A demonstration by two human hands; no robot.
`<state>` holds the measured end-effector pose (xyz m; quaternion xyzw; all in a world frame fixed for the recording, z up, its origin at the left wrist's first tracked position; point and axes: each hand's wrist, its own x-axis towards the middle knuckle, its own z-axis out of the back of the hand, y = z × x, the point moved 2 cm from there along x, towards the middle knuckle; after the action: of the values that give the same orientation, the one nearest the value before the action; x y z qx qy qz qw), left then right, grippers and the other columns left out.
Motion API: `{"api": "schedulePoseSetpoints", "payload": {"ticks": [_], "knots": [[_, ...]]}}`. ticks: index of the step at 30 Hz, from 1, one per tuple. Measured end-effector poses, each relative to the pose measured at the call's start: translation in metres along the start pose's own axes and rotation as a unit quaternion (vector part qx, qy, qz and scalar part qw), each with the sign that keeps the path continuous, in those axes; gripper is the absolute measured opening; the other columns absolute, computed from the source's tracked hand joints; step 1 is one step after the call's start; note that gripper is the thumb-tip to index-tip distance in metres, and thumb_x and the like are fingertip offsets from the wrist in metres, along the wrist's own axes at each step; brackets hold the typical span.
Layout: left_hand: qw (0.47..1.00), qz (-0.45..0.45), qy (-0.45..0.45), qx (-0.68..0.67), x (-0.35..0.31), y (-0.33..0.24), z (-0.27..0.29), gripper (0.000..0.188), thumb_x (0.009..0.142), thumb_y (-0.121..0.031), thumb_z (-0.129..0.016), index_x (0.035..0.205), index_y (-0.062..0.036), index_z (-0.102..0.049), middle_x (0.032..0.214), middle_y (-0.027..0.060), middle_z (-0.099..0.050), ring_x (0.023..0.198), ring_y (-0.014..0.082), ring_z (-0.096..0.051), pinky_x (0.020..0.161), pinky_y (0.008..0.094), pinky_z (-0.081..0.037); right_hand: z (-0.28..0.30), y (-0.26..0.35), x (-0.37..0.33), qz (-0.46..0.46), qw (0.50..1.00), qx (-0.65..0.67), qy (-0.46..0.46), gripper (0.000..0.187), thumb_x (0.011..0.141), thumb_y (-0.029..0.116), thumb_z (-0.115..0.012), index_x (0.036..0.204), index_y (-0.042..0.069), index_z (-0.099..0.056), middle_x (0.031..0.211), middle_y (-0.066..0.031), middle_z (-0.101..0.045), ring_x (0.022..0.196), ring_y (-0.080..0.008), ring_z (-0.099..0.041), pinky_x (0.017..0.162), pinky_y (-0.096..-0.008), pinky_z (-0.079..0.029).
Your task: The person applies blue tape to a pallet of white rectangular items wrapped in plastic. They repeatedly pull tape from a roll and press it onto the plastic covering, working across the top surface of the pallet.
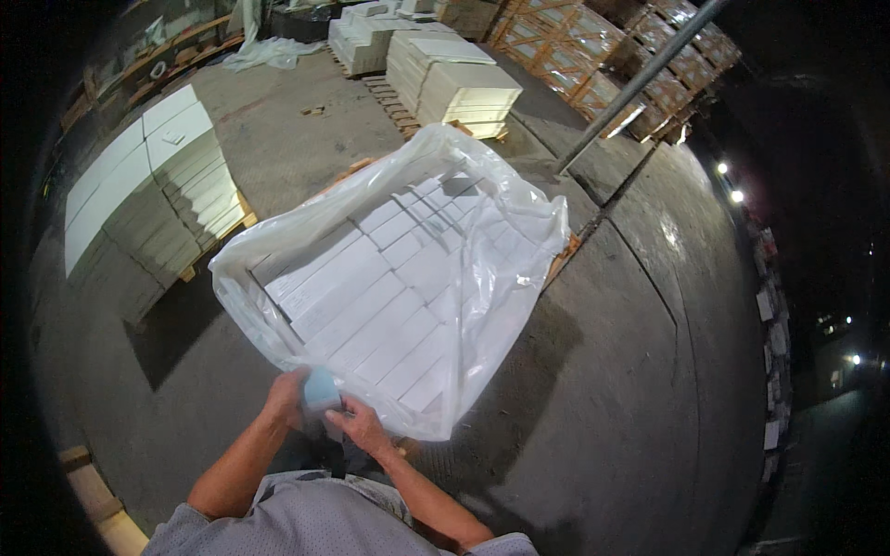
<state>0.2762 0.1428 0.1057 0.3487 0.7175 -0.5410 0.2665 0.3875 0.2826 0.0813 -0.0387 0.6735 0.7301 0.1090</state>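
Grasping a roll [321, 389] with left hand [284, 398] and right hand [364, 427], you had film [508, 283] around the boxes [348, 295], tops partly uncovered.

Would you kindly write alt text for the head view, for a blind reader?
A person's left hand holds a pale blue roll, perhaps tape, with the right hand at its edge. Just ahead, translucent plastic surrounds and partly covers white blocks; other white stacks stand left and beyond, with wooden crates at back right.
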Motion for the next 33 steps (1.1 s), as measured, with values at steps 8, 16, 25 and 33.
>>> {"api": "schedulePoseSetpoints", "payload": {"ticks": [8, 16, 25, 33], "knots": [[0.99, 0.034, 0.131, 0.046, -0.004, 0.013, 0.02, 0.04, 0.101, -0.037, -0.049, 0.121, -0.0039, -0.057, 0.112, 0.0111, -0.062, 0.099, 0.0231, -0.059, 0.086, 0.0399, -0.047, -0.025, 0.021, -0.032, -0.147, 0.975, -0.017, -0.165, 0.032, 0.089, 0.028, -0.069, 0.109, 0.002, -0.064, 0.087, -0.0102, -0.068, 0.079, -0.0176, -0.062, 0.074, -0.0342, -0.049], [0.974, 0.03, 0.17, 0.15, -0.026, 0.034, 0.045, 0.031, 0.096, -0.026, -0.06, 0.102, 0.0036, -0.066, 0.1, 0.0101, -0.067, 0.088, 0.0201, -0.062, 0.077, 0.0355, -0.05, -0.046, 0.06, -0.058, -0.085, 0.973, -0.008, -0.215, 0.032, 0.089, 0.014, -0.069, 0.116, -0.001, -0.061, 0.101, -0.009, -0.068, 0.092, -0.0172, -0.064, 0.082, -0.0318, -0.05], [0.962, -0.004, 0.196, 0.192, -0.058, 0.033, 0.038, 0.029, 0.092, -0.03, -0.062, 0.1, -0.0021, -0.068, 0.099, 0.0075, -0.066, 0.091, 0.0185, -0.057, 0.08, 0.0359, -0.045, -0.045, 0.072, -0.079, -0.002, 0.946, -0.161, -0.28, 0.032, 0.087, 0.009, -0.067, 0.118, 0.002, -0.063, 0.101, -0.0148, -0.068, 0.091, -0.0245, -0.065, 0.082, -0.0354, -0.052], [0.975, 0.014, 0.163, 0.15, -0.073, 0.064, 0.017, 0.029, 0.087, -0.027, -0.064, 0.099, -0.0014, -0.068, 0.09, 0.0059, -0.063, 0.078, 0.0165, -0.054, 0.07, 0.0335, -0.044, -0.024, 0.06, -0.104, 0.012, 0.948, -0.224, -0.224, 0.029, 0.088, 0.014, -0.066, 0.113, 0.002, -0.065, 0.102, -0.0176, -0.067, 0.091, -0.0334, -0.063, 0.083, -0.0416, -0.05]]}}
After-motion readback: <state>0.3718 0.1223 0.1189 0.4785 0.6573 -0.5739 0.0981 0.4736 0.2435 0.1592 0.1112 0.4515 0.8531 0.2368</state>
